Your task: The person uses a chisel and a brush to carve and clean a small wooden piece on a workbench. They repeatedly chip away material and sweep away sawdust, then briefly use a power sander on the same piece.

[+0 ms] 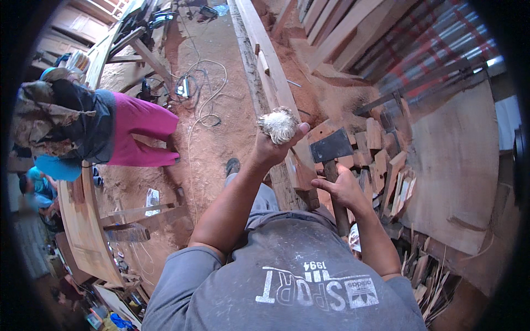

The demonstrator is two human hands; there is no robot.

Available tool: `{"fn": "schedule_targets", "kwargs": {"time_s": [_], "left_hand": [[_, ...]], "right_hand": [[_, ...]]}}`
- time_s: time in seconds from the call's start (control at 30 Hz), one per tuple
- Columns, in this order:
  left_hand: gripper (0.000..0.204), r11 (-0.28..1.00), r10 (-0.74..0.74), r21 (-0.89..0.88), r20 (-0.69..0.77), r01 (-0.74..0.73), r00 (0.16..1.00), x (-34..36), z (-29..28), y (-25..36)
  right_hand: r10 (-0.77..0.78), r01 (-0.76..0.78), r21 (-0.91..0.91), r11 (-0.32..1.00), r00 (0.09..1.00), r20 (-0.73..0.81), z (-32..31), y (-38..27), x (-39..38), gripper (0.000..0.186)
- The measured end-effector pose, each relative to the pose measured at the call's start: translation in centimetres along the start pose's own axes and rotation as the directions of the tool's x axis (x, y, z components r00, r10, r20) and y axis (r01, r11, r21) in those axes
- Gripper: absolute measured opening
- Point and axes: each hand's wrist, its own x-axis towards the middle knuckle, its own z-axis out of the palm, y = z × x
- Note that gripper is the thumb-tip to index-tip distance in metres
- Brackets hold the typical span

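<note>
My left hand [271, 149] is closed round an upright tool with a frayed, whitish, tufted top [277, 124], held over a long pale timber [301, 171]; the tool's lower part is hidden. To its right, my right hand [341, 189] grips the wooden handle of a hammer or mallet [331, 145] with a broad dark rectangular head, its thumb reaching left beside the timber's near end. The timber runs away from me alongside a rougher weathered beam [248, 66]. A small wooden piece [262, 59] sits on the timber farther off.
A person in pink trousers [138, 129] bends at a bench on the left; another in teal [41, 190] is behind. Cords [210, 77] lie on the sawdust floor [210, 44]. Offcuts [375, 176] are piled at right beside large boards [452, 165]. Planks [353, 33] lean at upper right.
</note>
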Motion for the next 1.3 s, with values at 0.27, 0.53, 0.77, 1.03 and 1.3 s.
{"fn": "schedule_targets", "kwargs": {"time_s": [0.27, 0.53, 0.77, 1.03, 1.3], "left_hand": [[0.021, 0.971, -0.145, -0.199, -0.061, 0.130, 0.988, -0.2, 1.2, 0.5], [0.022, 0.998, 0.055, -0.020, 0.050, -0.054, 0.997, 0.9, 2.4, -4.2], [0.013, 0.972, 0.235, -0.011, 0.055, -0.235, 0.970, 1.0, 3.3, -1.8], [0.016, 0.981, 0.144, -0.127, -0.045, -0.149, 0.989, 1.7, 4.2, -2.5], [0.015, 0.957, 0.276, 0.067, 0.085, -0.282, 0.957, 3.5, 5.1, -5.1]], "right_hand": [[-0.132, 0.146, -0.335, 0.931, 0.989, 0.063, -0.8, -0.5, 0.9, 0.056], [-0.263, 0.264, 0.007, 0.964, 0.964, -0.047, -2.9, -0.3, 3.2, 0.034], [-0.417, 0.399, -0.160, 0.903, 0.722, -0.552, -8.3, -8.2, 1.1, 0.051], [-0.406, 0.373, -0.677, 0.634, 0.906, 0.118, -6.9, -16.0, -2.2, 0.052], [-0.189, 0.193, -0.255, 0.947, 0.981, 0.042, -5.5, -15.3, -1.5, 0.051]]}}
